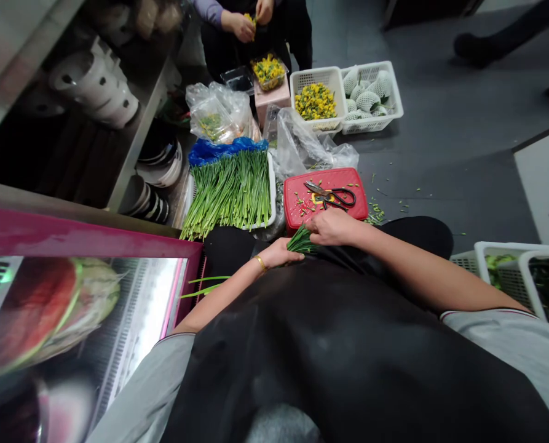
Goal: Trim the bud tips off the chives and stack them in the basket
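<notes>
My left hand (278, 253), with a gold bracelet at the wrist, is closed round a small bunch of green stalks (302, 239) above my lap. My right hand (330, 227) has its fingers pressed together at the upper right end of the same bunch. Just beyond it lies a red lid (297, 187), strewn with small green and red bits, with black-handled scissors (332, 195) on top. To the left, many long green stalks (232, 191) fill a white basket (273, 191) lined at the back with blue plastic.
Another person (256, 31) holds yellow flowers behind a box of yellow flowers (268, 69). White baskets (373, 127) and plastic bags (297, 141) stand ahead. Metal shelving (131, 144) and a lit display case (94, 240) are left, more baskets (509, 248) right. Someone's leg (500, 43) is at upper right.
</notes>
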The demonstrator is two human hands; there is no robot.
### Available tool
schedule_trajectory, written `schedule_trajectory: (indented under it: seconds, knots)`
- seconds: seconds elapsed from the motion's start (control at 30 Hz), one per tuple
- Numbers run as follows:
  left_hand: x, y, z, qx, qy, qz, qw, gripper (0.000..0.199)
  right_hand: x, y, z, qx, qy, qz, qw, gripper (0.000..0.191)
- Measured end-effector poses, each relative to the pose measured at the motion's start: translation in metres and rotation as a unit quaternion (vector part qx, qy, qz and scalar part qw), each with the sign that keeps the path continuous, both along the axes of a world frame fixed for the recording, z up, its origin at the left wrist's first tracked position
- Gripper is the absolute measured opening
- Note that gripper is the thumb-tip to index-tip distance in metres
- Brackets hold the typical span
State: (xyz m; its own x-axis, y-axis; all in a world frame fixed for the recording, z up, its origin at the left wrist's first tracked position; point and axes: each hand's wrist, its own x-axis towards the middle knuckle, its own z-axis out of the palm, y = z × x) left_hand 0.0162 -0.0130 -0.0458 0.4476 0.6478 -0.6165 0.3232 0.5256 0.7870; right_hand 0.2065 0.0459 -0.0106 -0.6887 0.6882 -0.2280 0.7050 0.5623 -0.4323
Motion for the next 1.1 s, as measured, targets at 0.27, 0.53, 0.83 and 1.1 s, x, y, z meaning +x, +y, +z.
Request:
schedule_trajectory:
  seconds: [0.27,0.53,0.83,1.1]
  knots:
    - [0.000,0.005,0.007,0.011,0.002,0.022,1.000,0.028,-0.027,-0.002,-0.050,-0.187,0.396,-0.355,0.826,0.028]
    - [-0.002,0.003,0.008,-0.008,0.001,0.030,1.000,0.021,0.047,0.011,-0.014,-0.107,0.304,-0.268,0.908,0.019]
    - [0.000,0.003,0.009,-0.009,0.004,0.034,0.999,0.020,0.003,-0.018,-0.005,0.130,0.052,0.019,0.990,0.022]
    - [-0.004,0.000,0.002,0.005,0.000,0.052,0.999,0.024,0.009,-0.022,-0.008,0.070,0.020,-0.003,0.997,0.014]
